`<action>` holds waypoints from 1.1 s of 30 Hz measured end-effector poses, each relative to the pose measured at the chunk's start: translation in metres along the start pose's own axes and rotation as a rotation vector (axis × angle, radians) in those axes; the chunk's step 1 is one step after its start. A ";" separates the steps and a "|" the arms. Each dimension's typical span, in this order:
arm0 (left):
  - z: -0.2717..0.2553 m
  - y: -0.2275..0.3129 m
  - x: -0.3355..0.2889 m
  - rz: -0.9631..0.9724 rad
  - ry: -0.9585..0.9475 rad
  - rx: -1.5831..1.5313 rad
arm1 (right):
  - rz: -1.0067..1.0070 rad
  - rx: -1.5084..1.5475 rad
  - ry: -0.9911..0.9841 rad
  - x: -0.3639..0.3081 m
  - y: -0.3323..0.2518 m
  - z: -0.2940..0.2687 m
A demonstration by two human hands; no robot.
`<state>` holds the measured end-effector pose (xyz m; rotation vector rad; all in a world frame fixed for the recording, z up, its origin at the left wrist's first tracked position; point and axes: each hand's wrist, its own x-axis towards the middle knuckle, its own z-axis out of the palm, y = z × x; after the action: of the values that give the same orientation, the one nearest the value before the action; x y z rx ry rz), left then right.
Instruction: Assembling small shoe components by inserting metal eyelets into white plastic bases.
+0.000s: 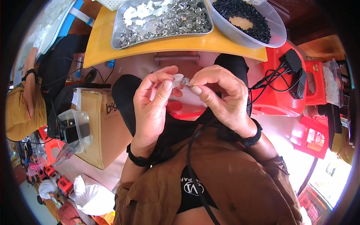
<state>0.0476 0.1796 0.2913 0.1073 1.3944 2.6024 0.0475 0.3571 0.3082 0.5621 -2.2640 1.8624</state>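
In front of my lap both hands are raised close together. My left hand (155,99) pinches a thin, whitish, translucent piece (177,80) between thumb and fingers. Right beside it, my right hand (221,95) grips a small, clear, shiny piece (185,81) with thumb and forefinger. The two pieces meet or nearly meet; I cannot tell whether they are joined. Ahead lies a metal tray (165,38) with many small clear pieces (180,20) and a heap of white pieces (144,12). A clear plastic bowl (278,32) next to it holds small black pieces (258,22).
The tray and bowl rest on a yellow table (97,41). A cardboard box (99,127) and a plastic tub (83,129) are at my left. Red stools (288,105) with black cables (268,80) stand at right. Another person's arm (30,82) shows far left.
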 end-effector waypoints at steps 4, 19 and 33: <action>-0.001 0.002 -0.003 0.150 0.035 0.171 | -0.010 0.019 0.082 0.000 -0.004 0.001; -0.002 0.001 -0.009 0.302 -0.067 0.298 | 0.029 0.088 0.001 -0.003 -0.007 0.004; 0.003 0.000 -0.009 0.334 -0.011 0.391 | 0.333 0.263 -0.093 -0.003 -0.015 0.000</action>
<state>0.0573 0.1801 0.2930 0.4430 2.0167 2.5225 0.0560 0.3550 0.3207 0.3240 -2.3012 2.3614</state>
